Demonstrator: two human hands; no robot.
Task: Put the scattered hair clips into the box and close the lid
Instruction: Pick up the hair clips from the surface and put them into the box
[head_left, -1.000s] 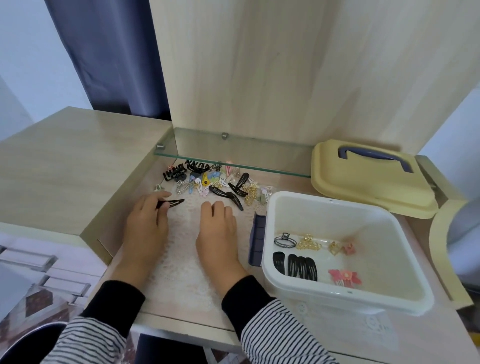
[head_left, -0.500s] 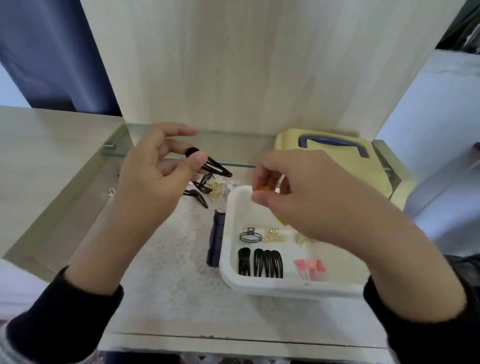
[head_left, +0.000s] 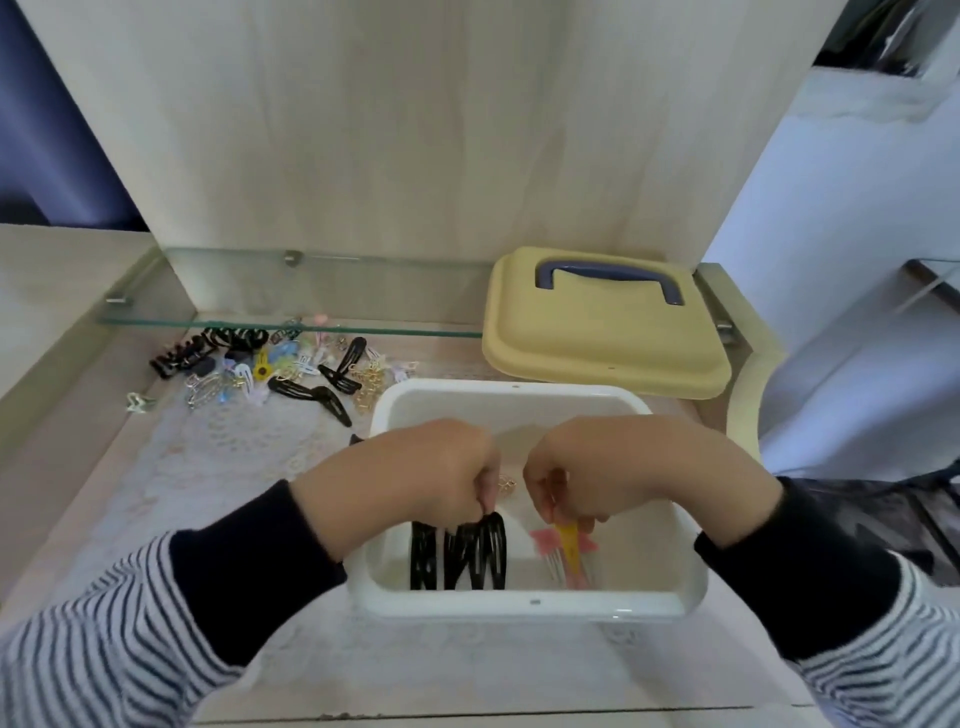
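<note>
Lowered into the box (head_left: 519, 605), left hand (head_left: 410, 483) pinches a black clip (head_left: 491, 551), right hand (head_left: 623, 473) a yellow clip (head_left: 569, 545); the pile (head_left: 291, 369) behind the box waits.

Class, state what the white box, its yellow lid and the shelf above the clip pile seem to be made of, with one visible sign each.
White box: likely plastic, glossy, with rounded moulded rim. Yellow lid: likely plastic, matt, moulded edges. Shelf: glass, transparent with greenish edge.
</note>
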